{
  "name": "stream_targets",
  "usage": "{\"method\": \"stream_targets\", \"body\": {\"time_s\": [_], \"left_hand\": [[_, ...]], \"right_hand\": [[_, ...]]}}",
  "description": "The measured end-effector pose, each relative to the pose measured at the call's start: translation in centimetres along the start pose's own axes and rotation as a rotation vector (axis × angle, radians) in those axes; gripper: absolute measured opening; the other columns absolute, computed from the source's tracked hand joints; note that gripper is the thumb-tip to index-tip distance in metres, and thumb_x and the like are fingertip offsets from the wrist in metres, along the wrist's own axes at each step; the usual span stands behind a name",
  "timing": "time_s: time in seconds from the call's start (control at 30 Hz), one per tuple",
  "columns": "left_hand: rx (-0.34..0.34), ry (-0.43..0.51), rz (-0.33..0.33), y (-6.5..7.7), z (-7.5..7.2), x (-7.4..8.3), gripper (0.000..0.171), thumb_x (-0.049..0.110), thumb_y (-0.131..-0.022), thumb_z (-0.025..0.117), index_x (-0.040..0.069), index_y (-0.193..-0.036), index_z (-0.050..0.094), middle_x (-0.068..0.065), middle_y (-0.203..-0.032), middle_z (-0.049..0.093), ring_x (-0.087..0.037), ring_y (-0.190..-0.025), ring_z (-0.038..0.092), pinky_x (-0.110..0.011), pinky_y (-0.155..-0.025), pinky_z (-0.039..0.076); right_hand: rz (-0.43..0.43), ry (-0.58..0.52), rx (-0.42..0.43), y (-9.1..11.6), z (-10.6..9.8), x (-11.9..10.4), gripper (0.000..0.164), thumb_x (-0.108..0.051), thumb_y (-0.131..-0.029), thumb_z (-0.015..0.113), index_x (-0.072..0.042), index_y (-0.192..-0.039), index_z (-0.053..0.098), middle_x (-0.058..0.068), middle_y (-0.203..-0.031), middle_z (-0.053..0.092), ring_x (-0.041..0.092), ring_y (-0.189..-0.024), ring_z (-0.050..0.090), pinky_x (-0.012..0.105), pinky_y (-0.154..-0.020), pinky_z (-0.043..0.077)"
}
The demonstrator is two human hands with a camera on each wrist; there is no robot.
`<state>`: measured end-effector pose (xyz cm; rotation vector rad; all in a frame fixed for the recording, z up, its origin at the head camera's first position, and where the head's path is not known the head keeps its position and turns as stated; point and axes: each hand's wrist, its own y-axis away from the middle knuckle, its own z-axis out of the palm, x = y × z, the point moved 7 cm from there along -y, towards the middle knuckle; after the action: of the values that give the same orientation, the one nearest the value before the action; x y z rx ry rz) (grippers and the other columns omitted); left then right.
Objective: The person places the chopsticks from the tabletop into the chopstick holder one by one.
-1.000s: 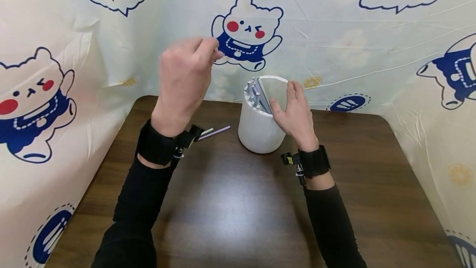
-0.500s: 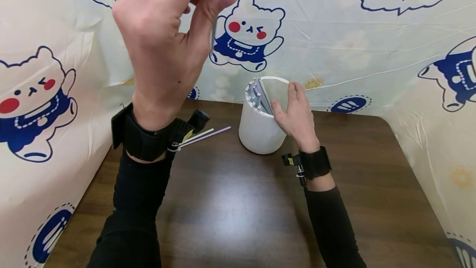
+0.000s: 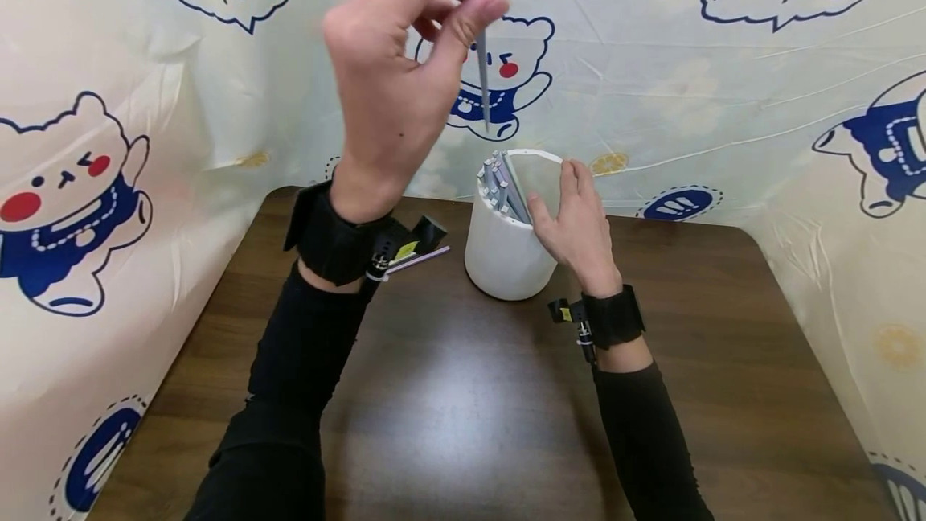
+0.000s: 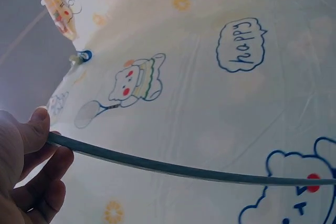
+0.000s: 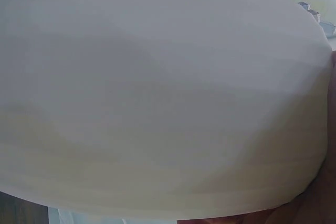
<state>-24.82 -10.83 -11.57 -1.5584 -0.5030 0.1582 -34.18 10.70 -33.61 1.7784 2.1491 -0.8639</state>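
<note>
My left hand (image 3: 405,63) is raised above the table, pinching the upper end of a slim grey-blue stick (image 3: 483,79) between thumb and fingers. The stick hangs down, its lower tip above the white cylindrical container (image 3: 506,260). In the left wrist view the same stick (image 4: 173,169) runs out long and slightly bowed from the fingertips. My right hand (image 3: 575,223) holds the container's right side, thumb at the rim. Inside the container, several grey, purple and greenish sticks (image 3: 499,187) lean to the left. The container's wall (image 5: 157,93) fills the right wrist view.
A purple stick (image 3: 423,256) lies on the brown table (image 3: 463,392), left of the container and partly hidden by the left wrist camera (image 3: 427,235). Printed cloth (image 3: 651,87) with cartoon bears encloses the back and both sides.
My left hand rose with the stick, turned so the stick hangs down, then moved right toward the container. My right hand and the container stayed in place.
</note>
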Motion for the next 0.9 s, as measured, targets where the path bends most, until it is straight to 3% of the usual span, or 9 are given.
{"method": "stream_targets", "body": {"time_s": [0.3, 0.4, 0.7, 0.9], "left_hand": [[-0.135, 0.019, -0.178, 2.2, 3.6, -3.5, 0.028, 0.021, -0.095, 0.069, -0.004, -0.108, 0.073, -0.015, -0.097, 0.077, -0.022, -0.087, 0.075, -0.019, -0.081, 0.052], [-0.151, 0.011, -0.222, 2.8, 4.1, -4.2, 0.027, 0.021, -0.095, 0.07, -0.002, -0.108, 0.074, -0.014, -0.097, 0.078, -0.022, -0.087, 0.075, -0.019, -0.081, 0.053], [-0.189, -0.004, -0.252, 4.6, 5.4, -5.7, 0.027, 0.021, -0.095, 0.07, -0.002, -0.107, 0.074, -0.014, -0.104, 0.077, -0.021, -0.089, 0.074, -0.018, -0.081, 0.054], [-0.208, -0.019, -0.359, 6.0, 6.1, -7.7, 0.025, 0.022, -0.093, 0.073, 0.001, -0.107, 0.076, -0.012, -0.101, 0.078, -0.02, -0.086, 0.07, -0.018, -0.078, 0.053]], "right_hand": [[-0.003, -0.005, 0.004, 0.1, 0.2, 0.2, 0.08, -0.049, -0.1, 0.047, 0.001, -0.159, 0.026, 0.017, -0.166, 0.025, 0.041, -0.147, 0.038, 0.064, -0.113, 0.038], [-0.008, -0.007, 0.008, 0.0, 0.1, 0.2, 0.08, -0.049, -0.1, 0.047, 0.001, -0.159, 0.027, 0.017, -0.166, 0.026, 0.041, -0.146, 0.038, 0.064, -0.113, 0.038], [-0.014, -0.003, 0.018, -0.1, 0.0, 0.0, 0.08, -0.048, -0.099, 0.049, 0.001, -0.158, 0.028, 0.017, -0.165, 0.028, 0.041, -0.145, 0.04, 0.065, -0.112, 0.039], [-0.008, -0.002, 0.011, -0.1, 0.0, 0.1, 0.079, -0.048, -0.099, 0.048, 0.001, -0.158, 0.028, 0.017, -0.165, 0.027, 0.042, -0.145, 0.04, 0.066, -0.111, 0.039]]}}
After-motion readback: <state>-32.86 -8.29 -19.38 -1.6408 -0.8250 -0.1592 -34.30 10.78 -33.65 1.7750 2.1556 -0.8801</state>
